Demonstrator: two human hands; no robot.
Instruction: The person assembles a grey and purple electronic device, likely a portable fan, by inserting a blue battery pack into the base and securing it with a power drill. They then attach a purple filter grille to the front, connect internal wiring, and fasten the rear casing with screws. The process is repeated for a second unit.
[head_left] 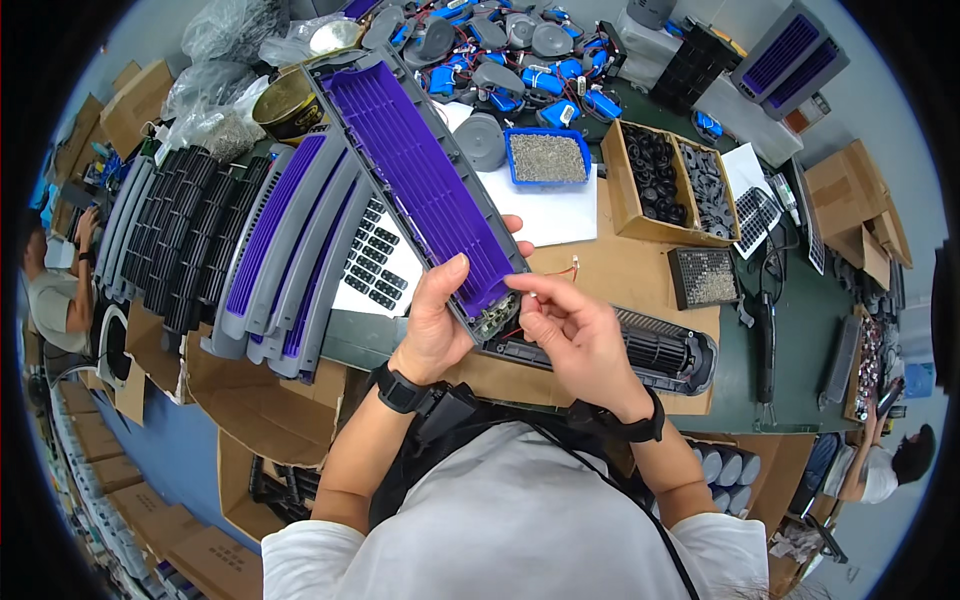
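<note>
My left hand (pixel 432 322) grips the lower end of a long grey housing with a purple slatted inside (pixel 420 175), held tilted above the table. Close by its lower end, my right hand (pixel 585 345) pinches a small white plug (pixel 533 298) between thumb and fingertips. Thin red wires (pixel 560 270) run near these fingers, with another small plug at a free end. Small fittings (pixel 492 318) show inside the housing's lower end. Below my right hand lies a dark casing with a black ribbed fan roller (pixel 655 352), partly covered by the hand.
Grey and purple housings (pixel 290 240) and black rollers (pixel 185 230) stand at the left. Blue battery packs and grey motors (pixel 500 60) heap at the back. A blue tray of screws (pixel 548 157), a divided box (pixel 625 190) and a power screwdriver (pixel 766 345) lie right. People work at both sides.
</note>
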